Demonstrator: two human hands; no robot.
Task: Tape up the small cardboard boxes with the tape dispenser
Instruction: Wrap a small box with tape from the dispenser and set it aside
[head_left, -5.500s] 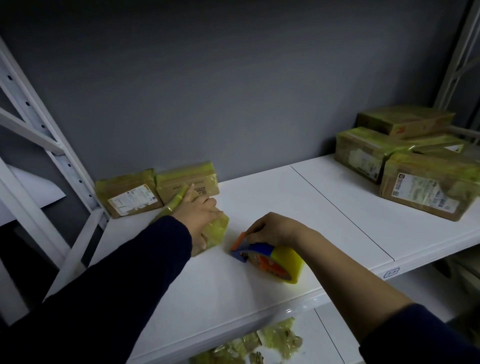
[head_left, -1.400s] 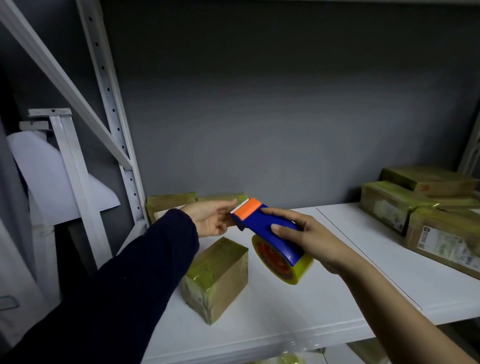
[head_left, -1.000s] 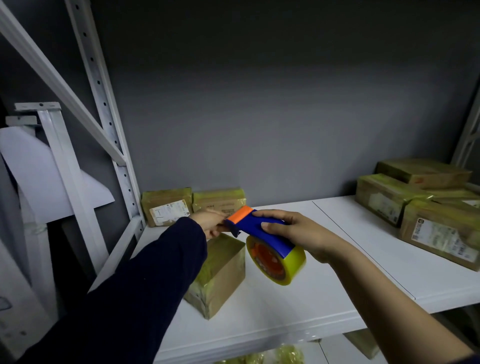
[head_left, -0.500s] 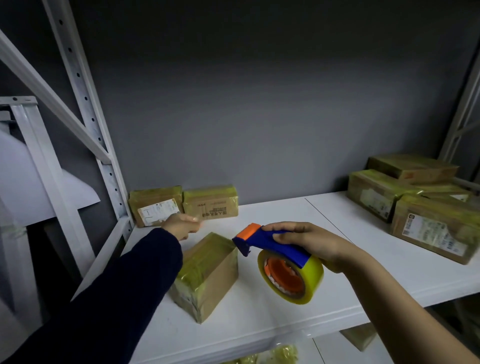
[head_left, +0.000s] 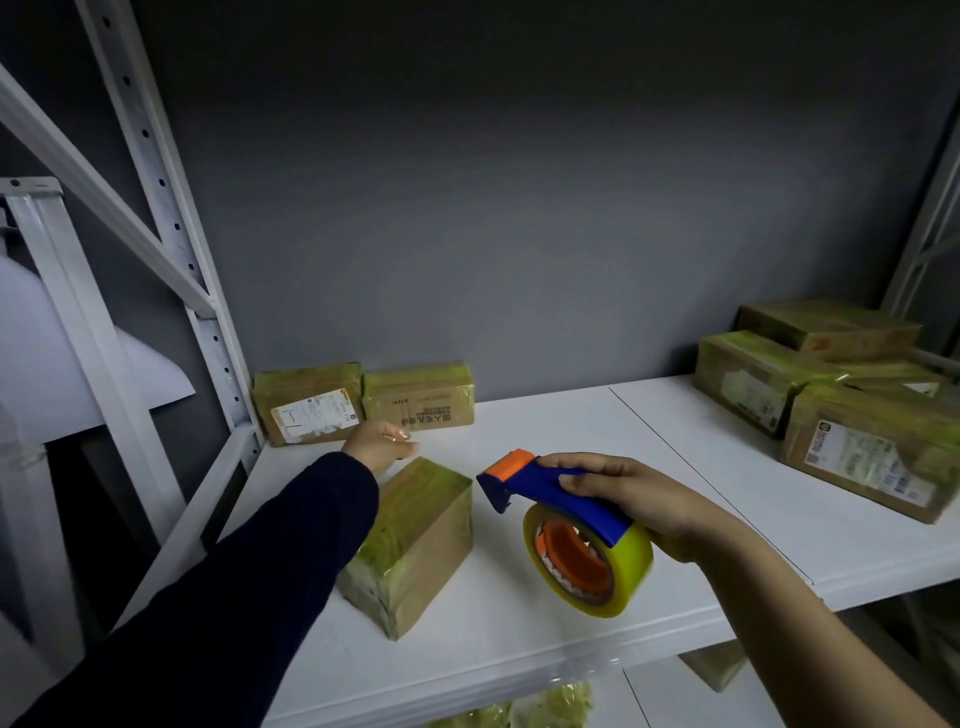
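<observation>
Steady the cardboard box, lower centre on the shelf, with the left hand, fingers slack and empty above its far end; lower the tape dispenser, clasped by the right hand, squarely.

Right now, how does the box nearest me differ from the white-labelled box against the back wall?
The near box lies out on the shelf, turned cornerwise toward you; the labelled box stands against the wall beside the rack post. The labelled box shows a white shipping label on its front; the near box shows none on its visible faces. Both are brown cardboard wrapped in yellowish tape.
</observation>
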